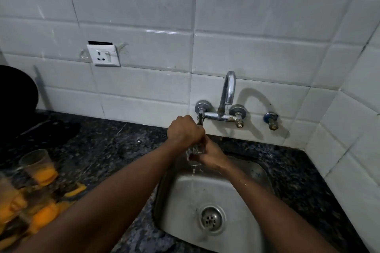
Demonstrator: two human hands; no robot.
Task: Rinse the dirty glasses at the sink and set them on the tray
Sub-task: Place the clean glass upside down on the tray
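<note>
My right hand [211, 157] is wrapped round a clear glass [195, 153] over the back of the steel sink [242, 201], and water runs off the glass into the basin. My left hand [185, 131] sits just above it, fingers closed on the left tap handle [199, 118] of the wall faucet [228, 92]. The hands hide most of the glass. On the counter at the far left stand dirty glasses with orange residue, one tilted [37, 164] and others blurred near the frame's edge [41, 215].
Dark speckled granite counter [115, 141] surrounds the sink. A white tiled wall carries a power socket [103, 55] and a second small valve [271, 121]. A black round object [16, 96] stands at the far left. The drain [211, 219] lies in the basin's front.
</note>
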